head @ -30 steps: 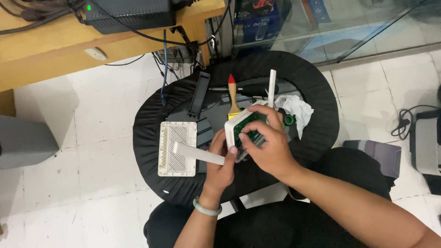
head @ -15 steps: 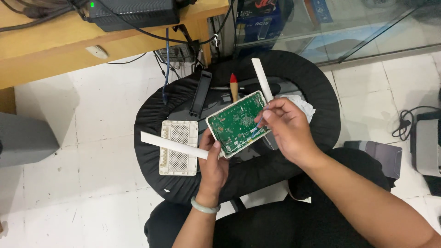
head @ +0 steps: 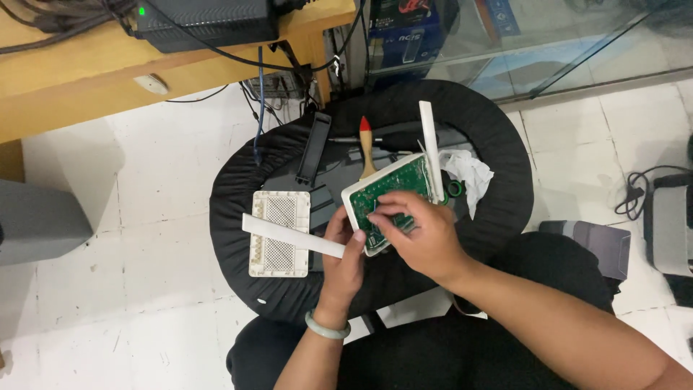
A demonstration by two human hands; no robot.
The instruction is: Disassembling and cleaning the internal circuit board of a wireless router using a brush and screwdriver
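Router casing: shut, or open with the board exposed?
Open. The green circuit board lies bare in its white shell, and the vented cover sits apart.

We see our two bare forearms without sleeves. Just behind our left hand (head: 345, 249), a pale green, smooth, rounded bangle (head: 326, 326) rings the wrist. Behind our right hand (head: 422, 235) the wrist is bare. Black trousers (head: 462, 347) cover our legs beneath both forearms.

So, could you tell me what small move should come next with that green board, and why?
Probably press the green circuit board down flat: it sits tilted in the white casing half, which the left hand steadies while the right hand has its fingers on it.
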